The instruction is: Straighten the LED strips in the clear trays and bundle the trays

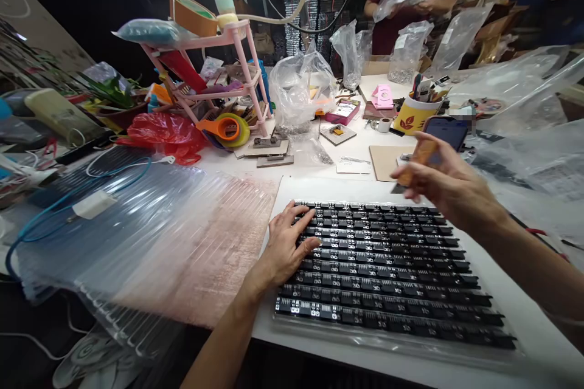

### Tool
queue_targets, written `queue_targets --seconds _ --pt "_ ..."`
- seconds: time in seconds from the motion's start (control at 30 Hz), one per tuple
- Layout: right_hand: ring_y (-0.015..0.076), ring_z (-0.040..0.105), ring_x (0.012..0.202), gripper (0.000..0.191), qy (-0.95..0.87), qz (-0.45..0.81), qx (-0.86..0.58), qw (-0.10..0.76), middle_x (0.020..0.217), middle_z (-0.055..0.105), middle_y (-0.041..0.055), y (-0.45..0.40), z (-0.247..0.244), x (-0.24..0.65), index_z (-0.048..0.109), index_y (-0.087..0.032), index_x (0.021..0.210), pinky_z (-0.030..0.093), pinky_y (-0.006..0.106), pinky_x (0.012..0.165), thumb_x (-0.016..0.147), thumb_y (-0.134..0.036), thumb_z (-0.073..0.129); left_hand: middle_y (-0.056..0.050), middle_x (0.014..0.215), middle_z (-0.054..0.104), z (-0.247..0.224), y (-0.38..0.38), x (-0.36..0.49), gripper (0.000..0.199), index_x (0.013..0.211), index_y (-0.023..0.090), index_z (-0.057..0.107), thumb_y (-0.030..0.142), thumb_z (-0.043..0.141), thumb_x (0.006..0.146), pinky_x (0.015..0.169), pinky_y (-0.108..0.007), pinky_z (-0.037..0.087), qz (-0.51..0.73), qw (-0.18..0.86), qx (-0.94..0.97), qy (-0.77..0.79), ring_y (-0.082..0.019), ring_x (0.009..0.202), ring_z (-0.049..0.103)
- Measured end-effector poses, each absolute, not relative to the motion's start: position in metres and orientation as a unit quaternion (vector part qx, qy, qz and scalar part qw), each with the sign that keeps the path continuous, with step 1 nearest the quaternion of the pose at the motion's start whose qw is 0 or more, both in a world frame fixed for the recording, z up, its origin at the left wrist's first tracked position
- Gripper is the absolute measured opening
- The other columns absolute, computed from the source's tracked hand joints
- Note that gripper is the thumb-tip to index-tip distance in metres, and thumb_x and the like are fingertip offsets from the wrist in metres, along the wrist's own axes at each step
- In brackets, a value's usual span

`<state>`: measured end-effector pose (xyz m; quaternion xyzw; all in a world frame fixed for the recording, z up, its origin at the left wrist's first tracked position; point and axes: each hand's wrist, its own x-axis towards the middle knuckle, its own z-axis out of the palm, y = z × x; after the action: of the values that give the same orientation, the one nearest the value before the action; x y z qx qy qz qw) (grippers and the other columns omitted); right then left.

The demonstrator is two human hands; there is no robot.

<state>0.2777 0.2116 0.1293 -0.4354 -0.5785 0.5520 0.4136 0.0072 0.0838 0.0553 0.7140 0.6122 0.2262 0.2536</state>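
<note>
Rows of black strips with small metal pins (365, 267) lie in a clear plastic tray (392, 340) on the white work surface. My left hand (288, 243) rests on the left end of the upper rows, its fingers spread and holding nothing. Above the tray's far right corner, my right hand (449, 179) is closed round an orange utility knife (417, 164). The knife's metal blade points down and to the left, apart from the strips. Part of its handle is hidden by my fingers.
Stacked clear plastic trays (182, 237) lie left. Behind stand a pink rack (249, 67) with tape rolls, a yellow pen cup (410, 114) and a phone (444, 132). Plastic bags (538, 152) crowd the right. Across the table, a person (415, 0) holds a clear bag.
</note>
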Motion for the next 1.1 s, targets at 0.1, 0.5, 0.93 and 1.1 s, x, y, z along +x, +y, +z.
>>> queue_targets --seconds 0.1,0.5,0.93,1.1 --pt "0.0162 0.056 0.057 0.060 -0.507 0.508 -0.519 0.465 0.077 0.067 0.0054 0.209 0.116 0.326 0.039 -0.029 0.133 0.040 0.024 0.044 0.078 -0.030 0.064 -0.007 0.143 0.039 0.054 0.085 0.005 0.061 0.139 0.026 0.041 0.060 0.032 0.089 0.113 -0.045 0.022 0.276 0.261 0.695 0.610 -0.024 0.138 0.028" --pt "0.0109 0.050 0.042 0.067 -0.492 0.460 -0.543 0.502 0.076 0.066 0.0006 0.197 0.074 0.394 0.033 -0.023 0.134 0.034 0.021 0.038 0.076 -0.039 0.063 -0.012 0.157 0.002 0.034 0.096 -0.002 0.085 0.149 0.019 0.015 0.073 0.023 0.083 0.112 -0.059 0.000 0.224 0.300 0.627 0.684 -0.031 0.144 -0.003" --pt "0.0094 0.048 0.046 0.050 -0.559 0.417 -0.531 0.482 0.068 0.063 -0.0002 0.183 0.091 0.403 0.041 -0.019 0.124 0.036 0.019 0.035 0.080 -0.037 0.058 -0.006 0.152 0.031 0.050 0.031 0.013 0.066 0.146 0.028 0.027 0.062 0.029 0.089 0.114 -0.051 0.023 0.329 0.324 0.479 0.747 -0.029 0.135 0.036" --pt "0.0110 0.048 0.048 0.044 -0.633 0.449 -0.516 0.363 0.061 0.056 -0.0034 0.179 0.095 0.409 0.042 -0.021 0.117 0.035 0.020 0.038 0.082 -0.043 0.056 -0.008 0.156 0.019 0.039 0.008 0.022 0.070 0.148 0.025 0.022 0.059 0.034 0.089 0.113 -0.058 0.017 0.171 0.105 0.672 0.713 -0.031 0.143 0.013"
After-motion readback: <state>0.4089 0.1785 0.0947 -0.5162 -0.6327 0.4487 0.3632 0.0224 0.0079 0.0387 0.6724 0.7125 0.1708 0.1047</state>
